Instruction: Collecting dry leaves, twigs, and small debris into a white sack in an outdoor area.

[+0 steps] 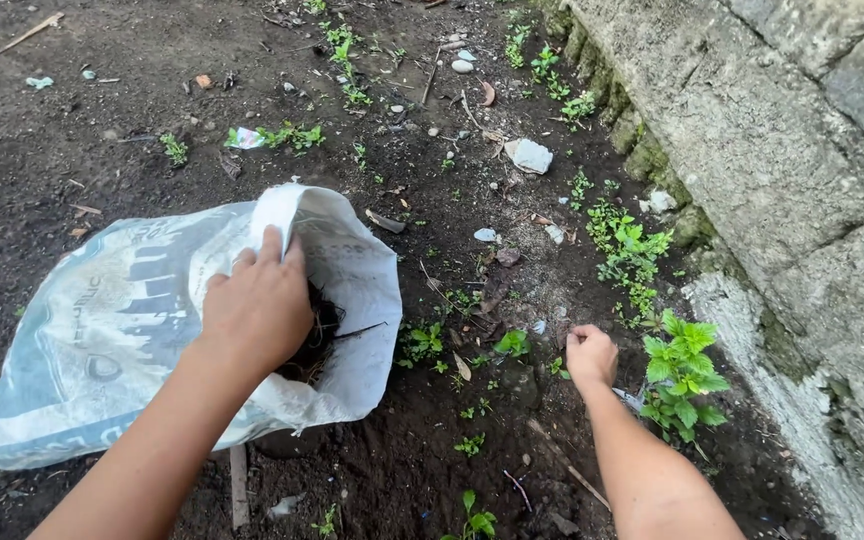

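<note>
My left hand (257, 305) grips the folded-over rim of a white and blue woven sack (102, 330) that lies on its side on dark soil. The sack's mouth faces right and shows dark roots and plant bits (324, 325) inside. My right hand (590, 355) is closed into a fist, low against the ground, its fingers pinched at the soil beside small green weeds (512, 345). Whether it holds a weed I cannot tell. A larger leafy plant (682, 375) stands just right of that hand.
A rough stone wall (782, 170) with moss at its base runs along the right. More green weeds (627, 255) grow beside it. Small stones, white scraps (529, 155), twigs and dry leaves lie scattered over the bare dark earth (102, 150).
</note>
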